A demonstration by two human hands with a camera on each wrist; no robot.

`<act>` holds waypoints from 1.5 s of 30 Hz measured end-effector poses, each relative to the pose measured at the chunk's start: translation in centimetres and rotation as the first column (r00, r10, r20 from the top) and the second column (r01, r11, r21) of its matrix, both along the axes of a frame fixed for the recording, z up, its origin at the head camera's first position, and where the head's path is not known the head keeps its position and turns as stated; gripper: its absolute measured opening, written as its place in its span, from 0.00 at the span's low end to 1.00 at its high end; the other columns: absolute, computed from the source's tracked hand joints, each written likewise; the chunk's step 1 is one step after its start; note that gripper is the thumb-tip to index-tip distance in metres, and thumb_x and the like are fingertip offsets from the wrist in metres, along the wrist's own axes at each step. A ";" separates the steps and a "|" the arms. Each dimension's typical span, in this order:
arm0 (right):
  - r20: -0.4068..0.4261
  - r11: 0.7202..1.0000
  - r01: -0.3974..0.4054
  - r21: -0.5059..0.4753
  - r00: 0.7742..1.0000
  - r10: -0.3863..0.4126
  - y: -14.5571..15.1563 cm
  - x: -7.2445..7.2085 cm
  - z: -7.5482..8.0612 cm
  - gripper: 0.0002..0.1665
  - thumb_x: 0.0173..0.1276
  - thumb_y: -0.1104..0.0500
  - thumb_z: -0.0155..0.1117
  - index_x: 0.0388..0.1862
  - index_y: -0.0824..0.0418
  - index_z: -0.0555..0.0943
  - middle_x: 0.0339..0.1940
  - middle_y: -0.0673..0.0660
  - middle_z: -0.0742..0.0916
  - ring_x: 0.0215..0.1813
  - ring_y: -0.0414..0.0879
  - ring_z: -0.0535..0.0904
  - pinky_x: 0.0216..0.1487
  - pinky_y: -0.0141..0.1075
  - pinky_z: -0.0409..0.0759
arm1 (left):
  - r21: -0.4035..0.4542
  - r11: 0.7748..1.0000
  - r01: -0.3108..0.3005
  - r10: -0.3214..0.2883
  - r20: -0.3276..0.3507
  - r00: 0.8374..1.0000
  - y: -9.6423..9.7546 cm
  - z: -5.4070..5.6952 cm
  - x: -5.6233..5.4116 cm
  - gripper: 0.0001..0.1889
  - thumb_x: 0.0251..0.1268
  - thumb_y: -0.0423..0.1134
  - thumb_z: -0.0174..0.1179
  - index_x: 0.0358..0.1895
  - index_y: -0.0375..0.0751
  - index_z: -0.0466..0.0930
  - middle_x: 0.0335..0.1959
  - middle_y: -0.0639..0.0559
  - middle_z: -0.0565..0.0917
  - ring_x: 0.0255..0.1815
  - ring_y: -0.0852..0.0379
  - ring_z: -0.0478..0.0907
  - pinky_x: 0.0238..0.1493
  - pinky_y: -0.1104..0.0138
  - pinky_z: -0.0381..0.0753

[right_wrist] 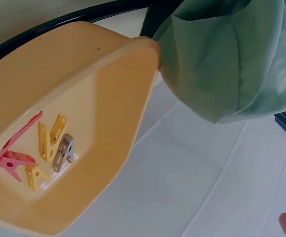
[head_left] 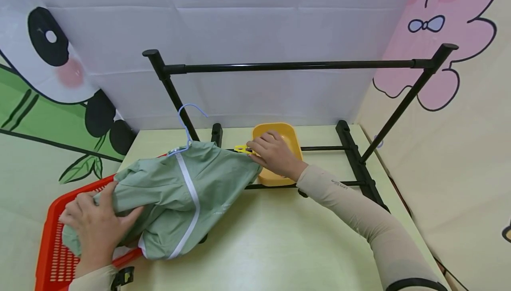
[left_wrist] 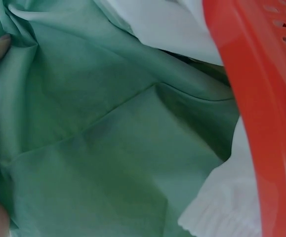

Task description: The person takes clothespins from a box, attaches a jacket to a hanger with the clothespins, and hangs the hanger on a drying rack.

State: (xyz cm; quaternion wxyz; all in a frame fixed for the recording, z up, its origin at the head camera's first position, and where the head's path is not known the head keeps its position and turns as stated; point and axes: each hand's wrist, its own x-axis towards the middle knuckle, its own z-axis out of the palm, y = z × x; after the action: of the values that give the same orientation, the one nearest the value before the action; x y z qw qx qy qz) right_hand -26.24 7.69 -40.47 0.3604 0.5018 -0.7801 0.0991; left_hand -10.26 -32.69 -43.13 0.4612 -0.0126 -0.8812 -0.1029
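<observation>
A green jacket [head_left: 159, 193] with a white strip down it hangs on a light-blue hanger [head_left: 187, 124] and drapes over the red basket. My left hand [head_left: 96, 215] grips its left part, the cloth between thumb and fingers; folds hide some fingertips. In the left wrist view the green cloth [left_wrist: 98, 133] fills most of the picture. My right hand [head_left: 275, 153] pinches a yellow clothespin [head_left: 241, 149] beside the jacket's right shoulder, above the yellow tray [head_left: 295, 140]. Several clothespins [right_wrist: 52, 138] in pink, yellow and brown lie inside that tray in the right wrist view.
A black rack [head_left: 299, 65] stands on the pale table [head_left: 287, 237], its top bar above the hands and low bars [head_left: 323, 148] running behind and under the tray. The red basket [head_left: 52, 237] at left holds white cloth [left_wrist: 226, 197]. Printed sheets hang behind.
</observation>
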 end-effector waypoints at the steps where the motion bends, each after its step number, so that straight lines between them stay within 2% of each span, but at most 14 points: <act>1: 0.001 1.000 0.001 0.004 1.000 -0.001 -0.1 0.1 0.1 0.16 0.66 0.57 0.70 0.49 0.62 0.81 0.42 0.54 0.87 0.43 0.51 0.78 0.54 0.45 0.72 | 0.000 1.000 -0.003 0.003 0.001 1.000 0.0 0.0 0.0 0.48 0.57 0.82 0.37 0.56 0.39 0.70 0.34 0.22 0.59 0.36 0.21 0.56 0.36 0.33 0.49; 9: 0.029 1.000 -0.026 0.008 0.999 0.026 -0.9 0.6 0.4 0.17 0.66 0.57 0.71 0.51 0.62 0.80 0.42 0.53 0.86 0.44 0.50 0.77 0.56 0.45 0.71 | 0.006 1.000 -0.012 0.012 0.013 1.000 0.2 0.1 0.1 0.48 0.57 0.82 0.36 0.56 0.38 0.70 0.35 0.21 0.60 0.38 0.20 0.56 0.37 0.31 0.49; 17: -0.006 0.998 -0.062 0.002 0.998 0.062 -1.6 0.7 0.4 0.16 0.67 0.56 0.70 0.50 0.61 0.81 0.42 0.53 0.87 0.43 0.49 0.77 0.57 0.44 0.71 | 0.006 1.000 -0.007 0.007 0.013 1.000 0.2 0.2 0.1 0.48 0.56 0.83 0.36 0.56 0.39 0.70 0.35 0.22 0.60 0.37 0.20 0.56 0.36 0.33 0.49; 23: 0.003 0.998 -0.067 0.020 0.998 0.067 -2.2 0.9 0.6 0.18 0.65 0.54 0.72 0.50 0.60 0.82 0.43 0.51 0.87 0.45 0.48 0.77 0.58 0.44 0.70 | -0.012 1.000 -0.007 0.007 0.027 1.000 0.2 0.3 0.2 0.47 0.56 0.81 0.39 0.57 0.39 0.69 0.35 0.21 0.60 0.37 0.21 0.56 0.37 0.34 0.49; 29: 0.001 0.997 -0.078 0.023 0.997 0.078 -2.6 1.2 1.0 0.18 0.63 0.55 0.74 0.49 0.59 0.83 0.42 0.50 0.87 0.44 0.47 0.77 0.58 0.43 0.71 | -0.019 1.000 0.004 -0.003 0.006 1.000 0.3 0.4 0.1 0.46 0.57 0.80 0.41 0.57 0.39 0.70 0.35 0.22 0.60 0.36 0.22 0.56 0.36 0.36 0.49; 36: -0.044 0.996 -0.077 0.042 0.996 0.079 -3.1 1.6 1.0 0.16 0.67 0.54 0.71 0.50 0.59 0.84 0.41 0.50 0.86 0.44 0.46 0.78 0.58 0.43 0.70 | -0.013 1.000 0.003 -0.003 0.021 1.000 0.3 0.4 0.1 0.47 0.57 0.81 0.39 0.57 0.39 0.69 0.35 0.22 0.60 0.37 0.21 0.56 0.37 0.33 0.49; 45: -0.037 0.996 -0.078 0.044 0.996 0.079 -3.7 2.1 1.2 0.16 0.67 0.54 0.71 0.51 0.58 0.84 0.42 0.49 0.87 0.43 0.45 0.77 0.56 0.41 0.70 | -0.014 1.000 0.009 -0.009 0.010 1.000 0.4 0.5 0.1 0.47 0.57 0.81 0.38 0.56 0.39 0.70 0.34 0.22 0.60 0.36 0.21 0.55 0.36 0.34 0.48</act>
State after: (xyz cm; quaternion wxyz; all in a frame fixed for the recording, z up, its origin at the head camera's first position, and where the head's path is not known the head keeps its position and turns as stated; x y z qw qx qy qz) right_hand -24.15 3.97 -39.25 0.3607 0.5414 -0.7545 0.0869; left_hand -10.16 -32.28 -42.64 0.4562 -0.0193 -0.8842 -0.0989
